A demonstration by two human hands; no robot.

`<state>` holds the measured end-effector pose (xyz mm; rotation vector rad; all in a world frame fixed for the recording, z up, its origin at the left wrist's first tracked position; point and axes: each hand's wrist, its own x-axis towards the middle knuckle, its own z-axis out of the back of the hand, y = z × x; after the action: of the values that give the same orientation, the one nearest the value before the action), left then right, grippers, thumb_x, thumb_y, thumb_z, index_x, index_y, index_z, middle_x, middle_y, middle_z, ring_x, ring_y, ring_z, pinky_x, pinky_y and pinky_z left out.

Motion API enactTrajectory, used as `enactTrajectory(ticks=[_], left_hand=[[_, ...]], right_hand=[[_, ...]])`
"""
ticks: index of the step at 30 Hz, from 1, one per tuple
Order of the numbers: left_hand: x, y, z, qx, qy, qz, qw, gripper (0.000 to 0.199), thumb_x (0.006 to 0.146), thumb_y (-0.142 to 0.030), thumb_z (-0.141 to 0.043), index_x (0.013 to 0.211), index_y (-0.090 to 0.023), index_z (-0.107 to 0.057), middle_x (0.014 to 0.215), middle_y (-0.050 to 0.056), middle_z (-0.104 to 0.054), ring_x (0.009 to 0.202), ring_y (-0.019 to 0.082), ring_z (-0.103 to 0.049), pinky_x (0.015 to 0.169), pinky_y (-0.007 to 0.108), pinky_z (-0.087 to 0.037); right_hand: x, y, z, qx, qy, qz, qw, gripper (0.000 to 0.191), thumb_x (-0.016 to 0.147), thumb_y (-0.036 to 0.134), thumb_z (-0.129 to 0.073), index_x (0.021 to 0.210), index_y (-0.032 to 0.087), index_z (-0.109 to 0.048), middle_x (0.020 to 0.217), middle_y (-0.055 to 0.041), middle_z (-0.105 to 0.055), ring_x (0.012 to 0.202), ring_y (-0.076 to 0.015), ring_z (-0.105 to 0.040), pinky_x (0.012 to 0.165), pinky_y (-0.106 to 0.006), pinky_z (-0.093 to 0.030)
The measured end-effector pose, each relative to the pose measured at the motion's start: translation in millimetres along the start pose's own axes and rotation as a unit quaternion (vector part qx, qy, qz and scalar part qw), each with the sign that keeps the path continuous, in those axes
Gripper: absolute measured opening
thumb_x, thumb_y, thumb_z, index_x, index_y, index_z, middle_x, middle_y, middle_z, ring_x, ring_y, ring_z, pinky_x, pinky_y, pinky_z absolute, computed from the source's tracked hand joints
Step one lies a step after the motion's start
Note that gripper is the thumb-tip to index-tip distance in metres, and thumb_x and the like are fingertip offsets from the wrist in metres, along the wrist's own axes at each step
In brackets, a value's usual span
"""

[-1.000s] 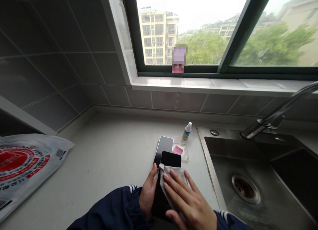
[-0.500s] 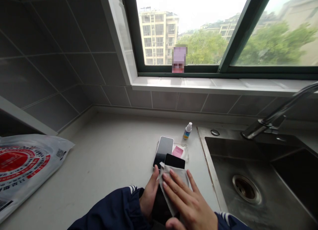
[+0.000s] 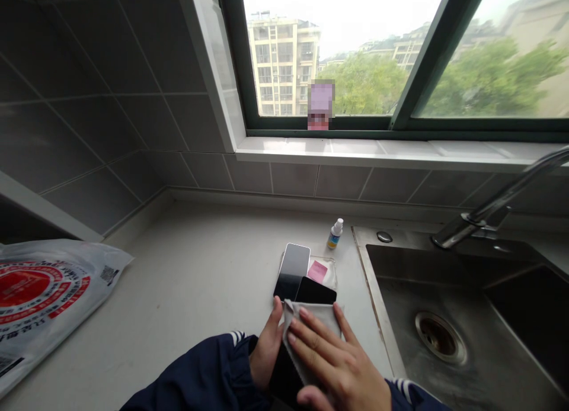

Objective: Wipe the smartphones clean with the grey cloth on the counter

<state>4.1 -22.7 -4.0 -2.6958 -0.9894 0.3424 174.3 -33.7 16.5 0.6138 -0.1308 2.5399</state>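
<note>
Currently, the left hand (image 3: 267,352) clamps a black phone (image 3: 315,291), the right hand (image 3: 340,360) lies flat, pressing a grey cloth (image 3: 311,319) on it; a second phone (image 3: 293,261) lies beyond, unheld.

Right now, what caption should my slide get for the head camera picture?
Left hand holds a black phone, right hand presses a pale cloth on it, beside a steel sink.

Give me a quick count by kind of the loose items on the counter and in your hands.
Phones: 2 (pale-screened phone, black phone)
Cloths: 1 (cloth)
Spray bottles: 1 (spray bottle)
Clear packets: 1 (clear packet)
Pink cards: 1 (pink card)
Plastic bags: 1 (plastic bag)
Total: 7
</note>
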Motion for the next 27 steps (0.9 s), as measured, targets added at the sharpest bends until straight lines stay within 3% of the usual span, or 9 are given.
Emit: enactTrajectory(ticks=[4,7,13,16,19,23,25,27], left_hand=[[0,1,-0.6,0.079,0.072,-0.027,0.994,0.070,0.092,-0.061,-0.024,0.134,-0.013,-0.052,0.133,0.013,-0.057,0.135,0.024,-0.040,0.114,0.035,-0.019],[0,2,-7.9,0.129,0.058,-0.043,0.989,0.058,0.094,-0.054,-0.032,0.137,-0.019,-0.049,0.143,0.008,-0.049,0.141,0.022,-0.028,0.118,0.034,-0.010],[3,0,-8.5,0.032,0.022,-0.048,0.998,0.057,0.087,-0.056,-0.050,0.125,-0.016,-0.061,0.139,0.007,-0.053,0.142,0.021,-0.027,0.117,0.030,-0.014],[4,-2,-6.2,-0.019,-0.039,-0.007,0.999,0.064,0.085,-0.062,-0.048,0.115,-0.007,-0.066,0.120,0.015,-0.065,0.127,0.024,-0.049,0.110,0.029,-0.029],[4,-3,-5.8,-0.091,-0.104,0.029,0.990,0.074,0.084,-0.068,-0.043,0.111,-0.004,-0.065,0.095,0.014,-0.071,0.091,0.020,-0.066,0.084,0.026,-0.046],[3,-3,-6.8,-0.146,-0.153,0.041,0.977,0.074,0.080,-0.073,-0.045,0.095,-0.005,-0.068,0.062,0.005,-0.063,0.051,0.010,-0.055,0.052,0.020,-0.039],[2,-2,-7.9,-0.114,-0.157,0.032,0.980,0.072,0.079,-0.073,-0.045,0.085,-0.005,-0.068,0.053,0.002,-0.056,0.045,0.008,-0.048,0.049,0.020,-0.034],[0,-2,-9.6,-0.043,-0.137,0.014,0.990,0.074,0.081,-0.074,-0.040,0.087,-0.005,-0.067,0.054,0.001,-0.054,0.047,0.007,-0.048,0.050,0.019,-0.034]], right_hand=[[-8,-2,-6,-0.051,0.023,-0.085,0.995,0.070,0.095,0.051,-0.045,0.148,0.008,-0.031,0.153,-0.0125,-0.030,0.142,-0.0330,-0.024,0.116,-0.054,0.008],[-13,0,-13,-0.056,0.027,-0.122,0.991,0.079,0.093,0.058,-0.042,0.149,0.005,-0.025,0.154,-0.0158,-0.024,0.143,-0.0370,-0.019,0.115,-0.056,0.007],[-11,6,-18,-0.038,0.032,-0.061,0.997,0.089,0.088,0.072,-0.037,0.147,0.006,-0.031,0.152,-0.0146,-0.030,0.142,-0.0351,-0.022,0.116,-0.053,0.005],[-6,8,-17,-0.026,0.000,-0.026,0.999,0.087,0.086,0.074,-0.036,0.141,0.007,-0.044,0.147,-0.0135,-0.039,0.141,-0.0306,-0.028,0.119,-0.046,-0.001],[-2,8,-16,-0.021,-0.033,0.000,0.999,0.070,0.093,0.064,-0.037,0.133,0.009,-0.054,0.141,-0.0107,-0.049,0.137,-0.0261,-0.036,0.119,-0.042,-0.004],[1,9,-12,-0.019,-0.050,0.047,0.998,0.033,0.101,0.029,-0.041,0.125,0.016,-0.061,0.134,-0.0031,-0.057,0.132,-0.0207,-0.045,0.120,-0.044,-0.006],[3,10,-7,-0.001,-0.048,0.072,0.996,0.029,0.101,0.026,-0.043,0.120,0.018,-0.064,0.131,-0.0009,-0.060,0.129,-0.0199,-0.049,0.119,-0.045,-0.007],[7,10,0,0.023,-0.039,0.092,0.995,0.025,0.100,0.025,-0.047,0.114,0.020,-0.066,0.126,0.0023,-0.063,0.124,-0.0179,-0.054,0.119,-0.045,-0.006]])
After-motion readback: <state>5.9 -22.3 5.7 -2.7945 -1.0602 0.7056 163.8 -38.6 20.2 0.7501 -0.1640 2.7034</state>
